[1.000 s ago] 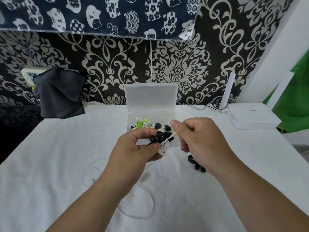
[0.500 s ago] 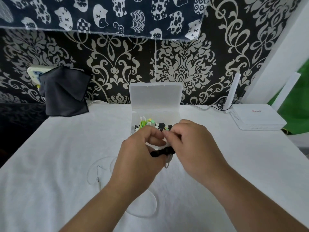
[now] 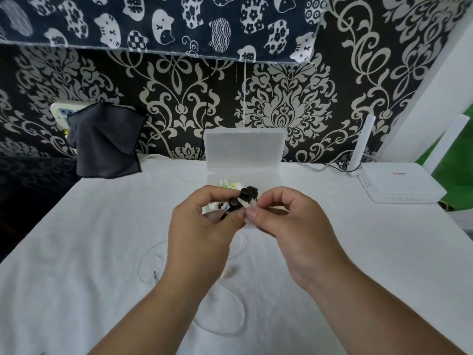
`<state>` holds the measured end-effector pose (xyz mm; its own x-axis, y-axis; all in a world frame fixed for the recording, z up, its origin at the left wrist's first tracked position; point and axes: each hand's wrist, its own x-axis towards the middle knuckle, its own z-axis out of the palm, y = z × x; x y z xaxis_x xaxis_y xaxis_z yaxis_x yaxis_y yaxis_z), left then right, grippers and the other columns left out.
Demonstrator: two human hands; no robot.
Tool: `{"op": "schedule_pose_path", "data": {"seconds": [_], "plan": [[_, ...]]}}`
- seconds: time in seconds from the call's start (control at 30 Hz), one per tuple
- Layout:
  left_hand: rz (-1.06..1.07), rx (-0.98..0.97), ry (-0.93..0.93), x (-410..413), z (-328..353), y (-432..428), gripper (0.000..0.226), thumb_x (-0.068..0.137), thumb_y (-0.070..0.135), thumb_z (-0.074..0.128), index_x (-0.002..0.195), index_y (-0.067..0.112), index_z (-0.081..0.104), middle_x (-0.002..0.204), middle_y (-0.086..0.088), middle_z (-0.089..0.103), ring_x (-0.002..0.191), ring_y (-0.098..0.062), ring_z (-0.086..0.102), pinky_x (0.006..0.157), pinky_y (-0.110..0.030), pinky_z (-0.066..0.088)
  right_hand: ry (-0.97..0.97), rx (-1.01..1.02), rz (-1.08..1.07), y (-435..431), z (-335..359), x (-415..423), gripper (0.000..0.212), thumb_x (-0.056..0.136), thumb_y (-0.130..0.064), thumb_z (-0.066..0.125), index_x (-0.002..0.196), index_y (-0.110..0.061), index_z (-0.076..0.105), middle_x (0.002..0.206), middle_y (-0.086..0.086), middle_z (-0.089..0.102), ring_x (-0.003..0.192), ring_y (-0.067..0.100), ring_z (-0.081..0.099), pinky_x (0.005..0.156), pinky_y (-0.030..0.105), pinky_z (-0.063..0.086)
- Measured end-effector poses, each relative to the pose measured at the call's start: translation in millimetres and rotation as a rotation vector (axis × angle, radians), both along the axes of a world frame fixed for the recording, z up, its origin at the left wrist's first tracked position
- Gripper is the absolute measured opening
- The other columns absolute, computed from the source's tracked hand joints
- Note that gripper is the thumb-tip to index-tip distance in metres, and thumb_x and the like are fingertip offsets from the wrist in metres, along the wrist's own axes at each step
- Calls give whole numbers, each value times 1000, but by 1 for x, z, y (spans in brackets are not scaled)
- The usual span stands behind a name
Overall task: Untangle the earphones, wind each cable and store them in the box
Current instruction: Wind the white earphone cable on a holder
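both hands meet just in front of the clear plastic box, whose lid stands open towards the wall. the left hand has its thumb and fingers curled round a small bundle of black earphones, held above the white-covered table. the right hand pinches a thin white piece at the bundle, possibly a tie or a cable end. a loose white earphone cable loops on the table beneath the wrists. green and white items lie in the box.
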<state>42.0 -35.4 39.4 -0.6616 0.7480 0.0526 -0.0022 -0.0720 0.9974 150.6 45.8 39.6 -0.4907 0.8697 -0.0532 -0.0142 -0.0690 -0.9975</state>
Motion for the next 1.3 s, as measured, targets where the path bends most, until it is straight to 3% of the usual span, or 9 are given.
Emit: {"op": "schedule_pose_path", "data": {"seconds": [0.1,0.17,0.27,0.4,0.57,0.8,0.93,1.1,1.3], "plan": [[-62,17,-50,-2,-1,0,26,80,-10,72,91,13,69,83,-13,77,84,-34,74,90,-47,57,63,-196,42,4,-1,1,16,81,2,74,85,-11,65,87,10,71,84,25,71,79,39,59],[-77,36,-97,-3,-2,0,19,77,-5,76,88,9,69,83,-14,76,86,-41,71,94,-56,53,27,-166,35,6,0,2,17,80,4,74,80,-11,67,81,7,71,81,23,70,79,39,59],[-70,57,-133,-4,-3,2,9,75,9,73,80,3,69,83,-9,73,80,-34,70,91,-58,54,-9,-112,15,7,2,5,22,77,7,75,74,-14,68,73,0,69,75,19,67,80,39,57],[-80,40,-156,-8,-5,3,10,80,-4,74,74,2,69,78,-6,72,76,-30,71,89,-56,56,-28,-101,19,8,1,5,25,76,9,75,81,-15,68,76,1,68,74,15,64,73,33,54],[-97,19,-130,-11,-7,3,11,64,8,74,69,16,68,81,-13,71,74,-37,70,86,-58,57,-77,-121,79,9,2,7,28,75,4,77,92,-19,75,73,-8,70,71,10,68,69,30,51],[-99,9,-143,-10,-13,5,18,61,2,71,74,11,64,76,-8,62,69,-33,64,78,-52,56,-144,-100,130,10,3,7,35,73,1,80,101,-19,72,82,4,73,77,16,66,69,31,45],[-88,-13,-242,-13,-15,6,20,60,1,68,77,8,62,77,-16,57,63,-26,62,68,-41,56,-160,13,157,8,4,7,30,70,0,83,93,-18,74,81,2,73,69,9,64,61,17,46],[-117,-6,-289,-15,-10,6,24,60,-5,67,79,7,58,67,-12,64,58,-23,63,64,-38,57,-174,106,183,11,-1,6,26,72,-6,85,93,-20,76,89,4,76,80,20,72,71,23,51],[-67,-21,-334,-13,-9,7,30,76,-18,59,68,10,53,67,-15,59,56,-27,59,62,-36,51,-157,111,154,6,-6,3,23,75,-3,83,88,-20,77,80,1,74,72,10,67,67,19,50]]}}
